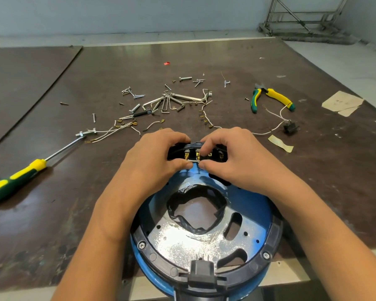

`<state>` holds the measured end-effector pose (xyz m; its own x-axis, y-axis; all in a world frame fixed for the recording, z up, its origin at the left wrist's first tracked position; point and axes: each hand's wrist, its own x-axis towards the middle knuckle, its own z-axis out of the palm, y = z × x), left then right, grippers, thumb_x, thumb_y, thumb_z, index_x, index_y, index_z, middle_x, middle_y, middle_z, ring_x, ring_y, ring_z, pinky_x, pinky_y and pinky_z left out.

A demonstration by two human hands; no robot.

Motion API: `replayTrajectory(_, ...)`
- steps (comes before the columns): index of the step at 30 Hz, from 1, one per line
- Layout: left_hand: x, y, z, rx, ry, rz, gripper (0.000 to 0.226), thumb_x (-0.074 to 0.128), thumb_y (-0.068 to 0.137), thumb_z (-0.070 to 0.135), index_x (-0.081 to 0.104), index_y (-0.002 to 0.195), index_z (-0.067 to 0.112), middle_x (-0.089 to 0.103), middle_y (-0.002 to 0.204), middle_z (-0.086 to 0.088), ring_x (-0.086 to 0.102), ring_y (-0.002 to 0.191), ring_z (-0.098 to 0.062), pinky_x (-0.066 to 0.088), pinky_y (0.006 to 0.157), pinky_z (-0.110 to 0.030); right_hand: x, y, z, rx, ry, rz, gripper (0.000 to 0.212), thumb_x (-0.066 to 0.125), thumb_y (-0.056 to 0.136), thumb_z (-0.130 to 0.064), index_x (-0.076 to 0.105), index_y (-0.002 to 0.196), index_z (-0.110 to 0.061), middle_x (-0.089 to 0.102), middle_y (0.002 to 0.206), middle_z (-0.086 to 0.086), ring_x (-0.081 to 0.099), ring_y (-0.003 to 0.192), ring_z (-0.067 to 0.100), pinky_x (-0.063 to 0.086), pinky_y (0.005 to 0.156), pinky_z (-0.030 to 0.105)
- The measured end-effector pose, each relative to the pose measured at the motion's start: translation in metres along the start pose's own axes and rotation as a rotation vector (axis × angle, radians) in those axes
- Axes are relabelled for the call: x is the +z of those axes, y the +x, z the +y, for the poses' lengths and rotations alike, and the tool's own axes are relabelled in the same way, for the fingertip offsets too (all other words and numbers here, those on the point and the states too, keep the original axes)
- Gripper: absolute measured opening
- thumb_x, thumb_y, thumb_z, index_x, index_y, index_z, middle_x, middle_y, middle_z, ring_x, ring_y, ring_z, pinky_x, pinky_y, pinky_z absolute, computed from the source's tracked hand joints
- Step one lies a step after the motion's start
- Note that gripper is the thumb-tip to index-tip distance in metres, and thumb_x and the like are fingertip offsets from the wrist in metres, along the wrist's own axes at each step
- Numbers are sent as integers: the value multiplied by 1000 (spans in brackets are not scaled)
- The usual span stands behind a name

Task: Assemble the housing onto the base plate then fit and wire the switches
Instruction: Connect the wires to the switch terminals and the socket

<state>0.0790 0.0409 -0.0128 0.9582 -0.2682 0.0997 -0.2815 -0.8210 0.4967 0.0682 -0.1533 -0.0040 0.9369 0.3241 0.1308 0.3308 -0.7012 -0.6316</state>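
The blue round housing (263, 205) with its black rim and silvery base plate (178, 237) lies at the near table edge, its inside facing me. Black switches with brass terminals (195, 154) sit in its far wall. My left hand (159, 153) and my right hand (228, 153) both pinch a short white wire (194, 161) that runs across those terminals, left fingers on its left end, right fingers on its right end. A spare black switch (290, 127) with white leads lies to the right on the table.
A yellow-green screwdriver (20, 177) lies at the left, yellow-green pliers (269, 97) at the right. Hex keys (167, 102), bolts, screws and several loose white wires with brass lugs (115, 129) are scattered behind the housing. Tape scraps (280, 143) lie at the right.
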Motion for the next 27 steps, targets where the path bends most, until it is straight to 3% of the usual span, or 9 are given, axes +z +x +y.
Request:
replayTrajectory(11, 2, -2, 0, 26, -120, 45, 50, 84, 75, 34, 61, 119, 33, 63, 117, 10, 58, 107, -7, 51, 95, -38, 1, 2, 1, 30, 1, 2, 10, 77, 83, -29, 68, 84, -33, 70, 101, -3, 65, 84, 10, 55, 78, 40)
replayTrajectory(16, 0, -4, 4, 94, -150, 34, 20, 85, 72, 36, 69, 84, 35, 57, 110, 12, 58, 102, -8, 51, 88, -42, 0, 2, 2, 18, -4, -7, 7, 78, 82, -30, 71, 84, -31, 72, 98, -2, 67, 91, 16, 55, 81, 43)
replayTrajectory(27, 0, -3, 5, 97, -73, 44, 8, 80, 77, 40, 78, 78, 32, 60, 109, 14, 59, 98, -8, 52, 83, -40, -2, 2, 4, 5, 29, -12, 10, 77, 82, -23, 74, 82, -33, 73, 100, -4, 66, 97, 11, 53, 87, 38)
